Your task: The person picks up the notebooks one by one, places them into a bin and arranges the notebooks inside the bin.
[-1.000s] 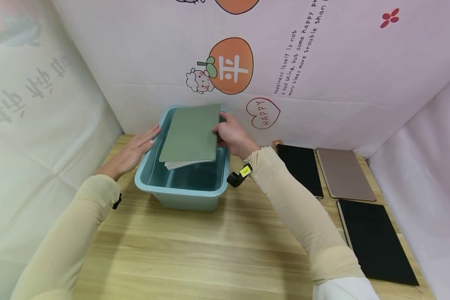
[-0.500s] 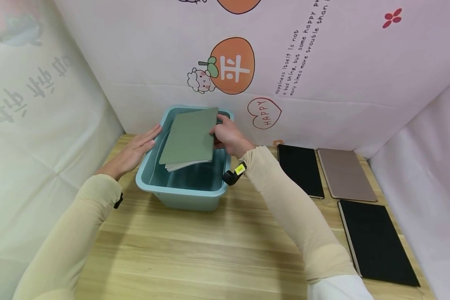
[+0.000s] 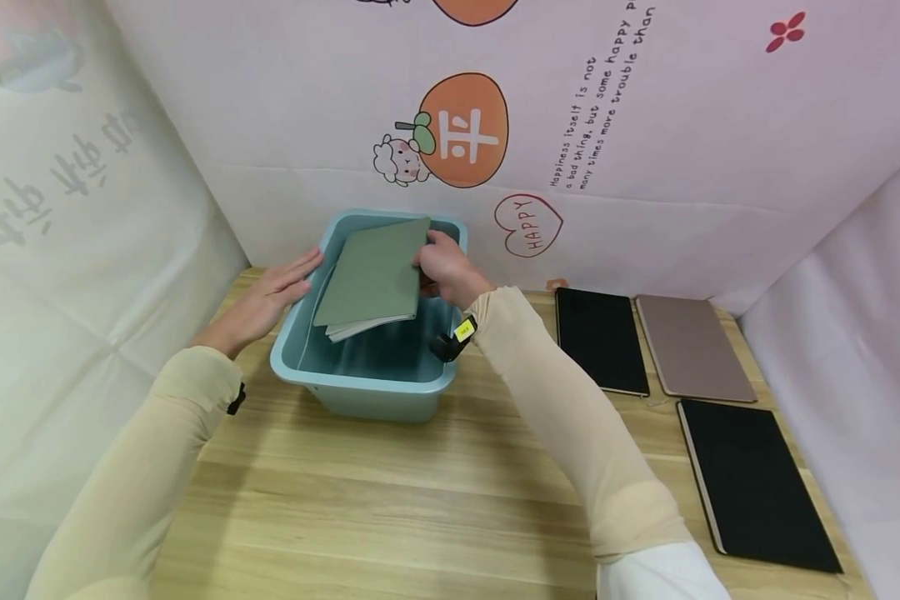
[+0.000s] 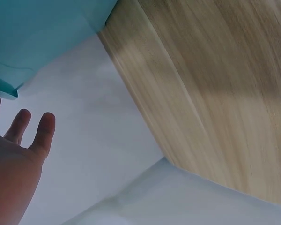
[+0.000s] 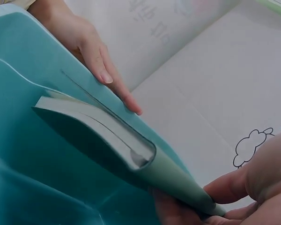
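A green notebook with white pages tilts inside the mouth of a blue plastic tub. My right hand pinches the notebook by its spine edge, thumb on the upper cover. In the right wrist view the notebook's spine runs down into the right hand, and its page block faces the camera. My left hand rests with straight fingers on the tub's left rim. The left wrist view has the left hand with fingers extended beside the tub's outer wall.
Right of the tub, a black notebook and a mauve notebook lie flat on the wooden table. Nearer the front right is another black notebook. Printed white cloth hangs behind and at both sides.
My right hand has moved slightly left and lower with the green notebook, bringing it deeper into the tub's mouth. The left hand stays at the rim.
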Motion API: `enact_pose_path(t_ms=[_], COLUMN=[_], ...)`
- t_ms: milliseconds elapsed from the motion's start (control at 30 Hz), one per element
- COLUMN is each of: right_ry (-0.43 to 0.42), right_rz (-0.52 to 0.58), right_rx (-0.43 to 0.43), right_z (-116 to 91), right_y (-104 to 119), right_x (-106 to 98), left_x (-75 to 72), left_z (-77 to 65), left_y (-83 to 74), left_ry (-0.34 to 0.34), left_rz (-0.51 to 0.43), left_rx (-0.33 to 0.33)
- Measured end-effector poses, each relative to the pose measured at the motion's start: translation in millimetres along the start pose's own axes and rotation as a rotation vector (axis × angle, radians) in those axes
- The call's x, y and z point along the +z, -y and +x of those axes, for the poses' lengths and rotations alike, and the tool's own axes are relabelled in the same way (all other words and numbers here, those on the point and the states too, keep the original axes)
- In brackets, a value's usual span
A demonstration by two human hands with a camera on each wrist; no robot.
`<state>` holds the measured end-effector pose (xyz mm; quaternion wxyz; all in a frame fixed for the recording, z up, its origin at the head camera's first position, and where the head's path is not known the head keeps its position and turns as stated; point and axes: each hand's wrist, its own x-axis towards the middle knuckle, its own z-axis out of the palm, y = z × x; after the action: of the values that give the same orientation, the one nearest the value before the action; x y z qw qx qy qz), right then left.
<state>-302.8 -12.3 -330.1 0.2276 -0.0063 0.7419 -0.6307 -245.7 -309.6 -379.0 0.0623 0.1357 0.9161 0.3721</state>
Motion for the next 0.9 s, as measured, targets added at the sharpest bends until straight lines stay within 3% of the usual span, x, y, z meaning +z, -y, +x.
enact_pose_path(t_ms=[400, 900], right_ry=[0.003, -0.005], right_rz=[0.028, 0.033], right_rx=[0.007, 0.059], right_z=[5.0, 7.8], right_y=[0.3, -0.7], right_x=[8.2, 12.7], left_x=[0.4, 0.4], left_z=[-0.5, 0.1], left_y=[-0.2, 0.4], left_ry=[-0.006, -0.008], left_rz=[-0.016, 0.002], left_rx=[-0.021, 0.002])
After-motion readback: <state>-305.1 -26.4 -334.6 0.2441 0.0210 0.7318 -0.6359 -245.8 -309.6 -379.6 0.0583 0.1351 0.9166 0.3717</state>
